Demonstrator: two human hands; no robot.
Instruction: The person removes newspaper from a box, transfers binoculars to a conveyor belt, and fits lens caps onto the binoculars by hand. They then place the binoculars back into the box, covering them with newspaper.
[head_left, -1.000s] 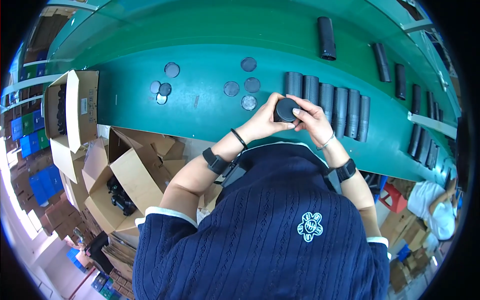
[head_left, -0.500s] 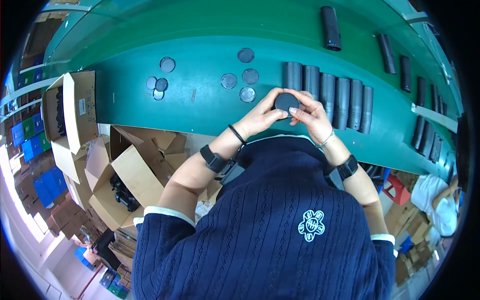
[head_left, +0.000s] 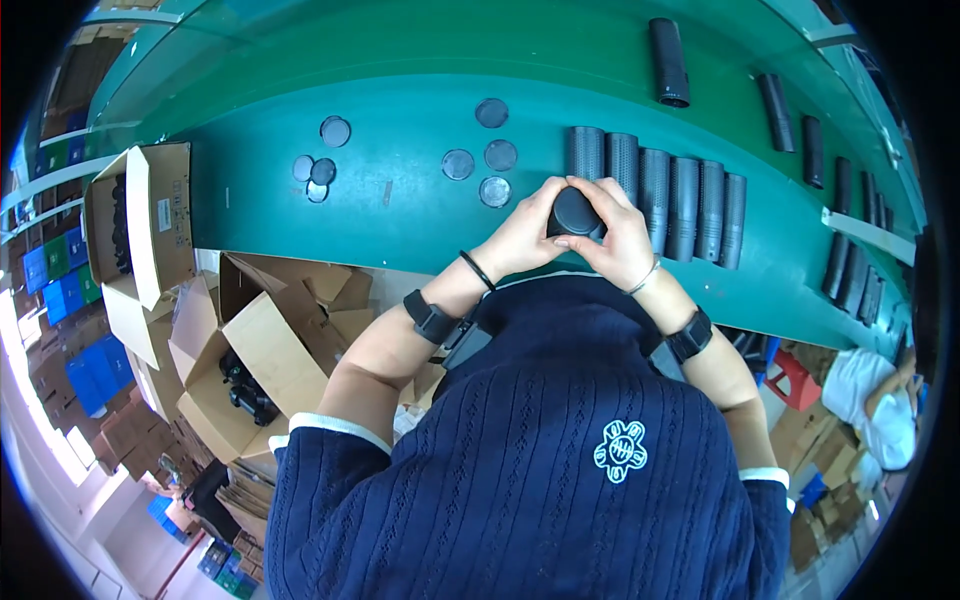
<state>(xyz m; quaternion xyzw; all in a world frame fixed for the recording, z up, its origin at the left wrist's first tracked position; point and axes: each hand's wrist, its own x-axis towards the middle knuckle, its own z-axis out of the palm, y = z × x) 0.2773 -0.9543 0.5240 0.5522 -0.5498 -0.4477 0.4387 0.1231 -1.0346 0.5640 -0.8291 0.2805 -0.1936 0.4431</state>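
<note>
Both my hands are closed around a black cylinder with a flat round end [head_left: 575, 211], which faces up at the near edge of the green table. My left hand [head_left: 522, 236] wraps its left side. My right hand [head_left: 622, 238] grips it from the right, thumb laid across the near side. Most of the cylinder's body is hidden by my fingers. Just beyond and right of my right hand lies a row of several black textured tubes [head_left: 654, 200]. Left of my hands are several loose dark round caps [head_left: 495, 191], and farther left sits another cluster of caps [head_left: 323, 171].
On the darker green strip [head_left: 560, 45] along the far side lies a black tube [head_left: 670, 62], with several more to the right. Open cardboard boxes [head_left: 275, 350] stand left of me, one holding black parts. A red plastic object [head_left: 795, 378] is below the table at right.
My thumbs have come off the top face of the cylinder, and my fingers now wrap its sides. Tubes on the far strip have shifted slightly right and nearer.
</note>
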